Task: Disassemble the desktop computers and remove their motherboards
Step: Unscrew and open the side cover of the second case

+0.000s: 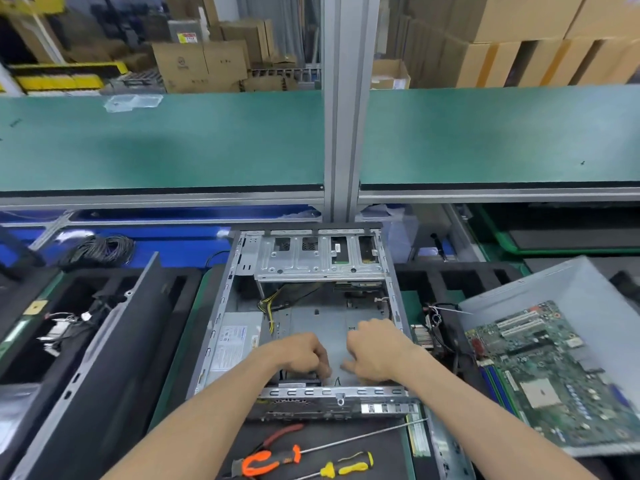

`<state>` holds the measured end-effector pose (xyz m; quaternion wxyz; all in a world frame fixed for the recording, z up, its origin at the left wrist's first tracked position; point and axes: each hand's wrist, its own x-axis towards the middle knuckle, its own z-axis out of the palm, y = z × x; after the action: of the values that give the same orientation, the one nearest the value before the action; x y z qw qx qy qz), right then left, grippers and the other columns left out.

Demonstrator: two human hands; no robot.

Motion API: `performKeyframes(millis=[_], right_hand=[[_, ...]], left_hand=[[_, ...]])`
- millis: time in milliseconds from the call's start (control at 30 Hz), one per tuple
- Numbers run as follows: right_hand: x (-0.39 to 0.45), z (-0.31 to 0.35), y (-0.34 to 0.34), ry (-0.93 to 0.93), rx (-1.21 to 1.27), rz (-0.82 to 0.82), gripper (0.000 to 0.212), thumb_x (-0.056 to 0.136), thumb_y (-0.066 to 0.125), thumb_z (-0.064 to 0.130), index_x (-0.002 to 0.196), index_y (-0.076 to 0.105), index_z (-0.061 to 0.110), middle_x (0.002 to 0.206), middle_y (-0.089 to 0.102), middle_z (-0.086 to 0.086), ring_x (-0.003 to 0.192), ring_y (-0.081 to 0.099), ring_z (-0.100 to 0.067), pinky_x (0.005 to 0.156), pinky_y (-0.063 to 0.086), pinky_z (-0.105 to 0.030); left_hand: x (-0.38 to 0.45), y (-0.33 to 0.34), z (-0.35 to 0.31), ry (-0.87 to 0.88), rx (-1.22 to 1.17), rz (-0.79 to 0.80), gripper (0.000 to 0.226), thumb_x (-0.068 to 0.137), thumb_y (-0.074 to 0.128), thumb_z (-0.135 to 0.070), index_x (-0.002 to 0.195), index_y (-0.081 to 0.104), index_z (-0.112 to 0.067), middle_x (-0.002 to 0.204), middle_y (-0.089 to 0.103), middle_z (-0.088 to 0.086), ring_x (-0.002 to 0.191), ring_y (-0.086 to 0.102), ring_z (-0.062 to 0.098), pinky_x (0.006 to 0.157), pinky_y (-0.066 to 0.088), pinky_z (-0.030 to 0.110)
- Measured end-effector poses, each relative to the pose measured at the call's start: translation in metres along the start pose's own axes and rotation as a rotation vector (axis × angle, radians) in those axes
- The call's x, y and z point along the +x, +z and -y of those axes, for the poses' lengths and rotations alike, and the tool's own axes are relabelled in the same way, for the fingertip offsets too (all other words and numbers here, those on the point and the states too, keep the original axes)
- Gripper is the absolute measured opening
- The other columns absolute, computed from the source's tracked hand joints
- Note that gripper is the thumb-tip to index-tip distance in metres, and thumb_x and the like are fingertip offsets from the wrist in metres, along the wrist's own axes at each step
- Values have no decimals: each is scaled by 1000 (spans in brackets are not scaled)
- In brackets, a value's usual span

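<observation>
Inside open computer case (pixel 221 327): left hand (pixel 304 355) grips black part (pixel 299 377); right hand (pixel 375 351) loosely curled, empty.

Shelf: we see a green-matted shelf (pixel 166 143) spanning the width above our worktop.
Post: a grey aluminium post (pixel 346 98) splits it in the middle.
Beyond: we make out stacked cardboard boxes (pixel 519 39) and yellow-edged racks (pixel 59 76).

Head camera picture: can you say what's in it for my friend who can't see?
Two bare hands, left hand and right hand, reach into an opened computer case. A green motherboard lies to its right, screwdrivers in front.
</observation>
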<state>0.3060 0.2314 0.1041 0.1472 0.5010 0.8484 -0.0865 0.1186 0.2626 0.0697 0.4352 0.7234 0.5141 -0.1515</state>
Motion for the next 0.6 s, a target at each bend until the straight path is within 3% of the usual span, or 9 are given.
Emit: performKeyframes(millis=[100, 200, 267, 367, 433, 600], right_hand=[[9, 4, 1, 64, 21, -113, 44, 105, 36, 52, 89, 60, 19, 99, 66, -14, 94, 62, -35, 70, 39, -38], [15, 14, 3, 23, 116, 3, 38, 109, 36, 37, 111, 63, 11, 102, 63, -17, 95, 61, -38, 72, 44, -42], [15, 17, 8, 50, 169, 21, 44, 108, 38, 44, 108, 62, 8, 103, 64, -18, 93, 62, -39, 71, 44, -41], [14, 18, 10, 102, 254, -37, 34, 106, 42, 39, 111, 61, 12, 110, 65, -14, 97, 63, -35, 77, 49, -40], [9, 18, 6, 112, 314, -62, 30, 106, 43, 37, 110, 63, 14, 110, 66, -10, 99, 62, -33, 82, 51, -41], [-7, 25, -3, 117, 393, -143, 26, 105, 45, 37, 108, 64, 19, 108, 64, -3, 98, 61, -26, 86, 50, -41]], left_hand=[[-3, -1, 4, 0, -92, -130, 19, 95, 63, -39, 88, 71, -23, 75, 61, -4, 67, 51, 10, 63, 39, 26], [-8, -2, 1, 24, -89, -178, 25, 99, 57, -42, 92, 68, -22, 67, 52, -7, 62, 46, 11, 57, 35, 27], [-11, -4, 1, 61, -94, -224, 20, 100, 56, -38, 96, 69, -23, 72, 57, -10, 68, 51, 10, 61, 39, 26], [-19, -8, 1, 122, -109, -324, 17, 99, 57, -27, 104, 73, -23, 82, 63, -14, 70, 55, 2, 63, 41, 21], [-25, -8, 1, 166, -101, -371, 17, 98, 58, -25, 104, 74, -22, 91, 70, -9, 74, 60, 5, 67, 47, 23], [-39, -4, 2, 263, -110, -469, 16, 98, 59, -24, 100, 75, -21, 77, 65, -17, 58, 53, -7, 55, 37, 10]])
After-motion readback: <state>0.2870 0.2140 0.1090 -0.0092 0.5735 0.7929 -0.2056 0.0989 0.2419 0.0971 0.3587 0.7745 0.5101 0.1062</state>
